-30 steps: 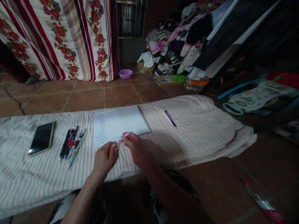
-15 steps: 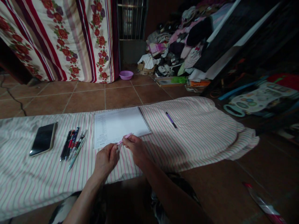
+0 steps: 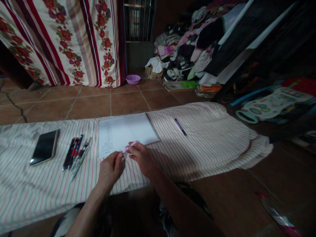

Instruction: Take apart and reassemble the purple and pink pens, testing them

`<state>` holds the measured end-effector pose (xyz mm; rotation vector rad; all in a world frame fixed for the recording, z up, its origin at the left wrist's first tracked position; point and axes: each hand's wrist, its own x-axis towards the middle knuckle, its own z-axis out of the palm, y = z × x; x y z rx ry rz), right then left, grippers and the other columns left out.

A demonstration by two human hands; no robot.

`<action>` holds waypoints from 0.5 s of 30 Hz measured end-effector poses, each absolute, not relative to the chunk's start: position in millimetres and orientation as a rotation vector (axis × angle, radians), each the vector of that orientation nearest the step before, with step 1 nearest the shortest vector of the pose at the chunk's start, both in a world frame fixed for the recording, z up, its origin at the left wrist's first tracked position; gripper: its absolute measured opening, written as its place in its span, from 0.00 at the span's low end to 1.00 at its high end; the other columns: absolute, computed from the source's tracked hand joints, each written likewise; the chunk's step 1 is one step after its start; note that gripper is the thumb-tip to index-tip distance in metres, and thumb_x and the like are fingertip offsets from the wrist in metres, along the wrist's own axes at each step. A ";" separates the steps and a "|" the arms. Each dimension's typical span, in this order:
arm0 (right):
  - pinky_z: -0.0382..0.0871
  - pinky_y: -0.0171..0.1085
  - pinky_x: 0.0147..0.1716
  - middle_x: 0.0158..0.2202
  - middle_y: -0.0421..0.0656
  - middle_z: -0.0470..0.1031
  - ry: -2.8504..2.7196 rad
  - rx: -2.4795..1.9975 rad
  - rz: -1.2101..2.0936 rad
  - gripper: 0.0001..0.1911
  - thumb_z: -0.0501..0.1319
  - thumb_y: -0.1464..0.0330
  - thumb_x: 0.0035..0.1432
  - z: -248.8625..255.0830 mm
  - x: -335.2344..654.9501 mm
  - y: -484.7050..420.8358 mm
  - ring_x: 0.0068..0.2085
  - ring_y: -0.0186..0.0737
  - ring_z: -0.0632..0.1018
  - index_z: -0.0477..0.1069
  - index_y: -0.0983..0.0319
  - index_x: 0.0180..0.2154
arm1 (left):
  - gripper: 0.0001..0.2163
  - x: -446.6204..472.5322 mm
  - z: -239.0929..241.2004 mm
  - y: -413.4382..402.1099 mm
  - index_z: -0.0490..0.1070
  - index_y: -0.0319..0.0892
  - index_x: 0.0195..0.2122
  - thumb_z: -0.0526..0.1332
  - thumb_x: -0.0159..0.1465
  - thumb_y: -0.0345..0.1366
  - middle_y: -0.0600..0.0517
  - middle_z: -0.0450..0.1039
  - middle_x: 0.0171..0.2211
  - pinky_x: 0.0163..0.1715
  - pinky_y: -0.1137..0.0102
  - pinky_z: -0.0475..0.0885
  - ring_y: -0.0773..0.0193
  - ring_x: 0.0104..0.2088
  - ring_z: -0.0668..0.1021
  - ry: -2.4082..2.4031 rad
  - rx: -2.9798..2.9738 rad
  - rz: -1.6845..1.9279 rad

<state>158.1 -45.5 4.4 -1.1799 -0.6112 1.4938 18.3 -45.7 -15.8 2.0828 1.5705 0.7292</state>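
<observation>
Pen (image 3: 134,143), pink, held aslant between left hand (image 3: 111,166) and right hand (image 3: 142,157). The left thumb and curled fingers pinch its near end; the right thumb and fingers grip it farther up. Just beyond both hands lies a spiral notebook (image 3: 128,130). Left of the left hand rests a cluster of pens (image 3: 77,153), with a phone (image 3: 45,147) farther left; a purple pen (image 3: 181,127) lies ahead and to the right of the right hand.

Beyond the far edge of the striped cloth (image 3: 209,138), the dim floor is laid with brown tiles (image 3: 91,105). A barred window (image 3: 138,21) is flanked by a floral curtain (image 3: 82,39) and heaped clothes (image 3: 186,50).
</observation>
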 end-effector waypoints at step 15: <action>0.61 0.34 0.30 0.27 0.39 0.72 -0.671 -1.223 1.321 0.13 0.63 0.66 0.43 -8.7 159.7 -42.5 0.29 0.32 0.69 0.72 0.63 0.34 | 0.17 18.1 -17.0 -44.8 0.67 0.42 0.29 0.44 0.65 0.44 0.54 0.68 0.18 0.23 0.73 0.62 0.65 0.20 0.72 1.538 2.046 0.711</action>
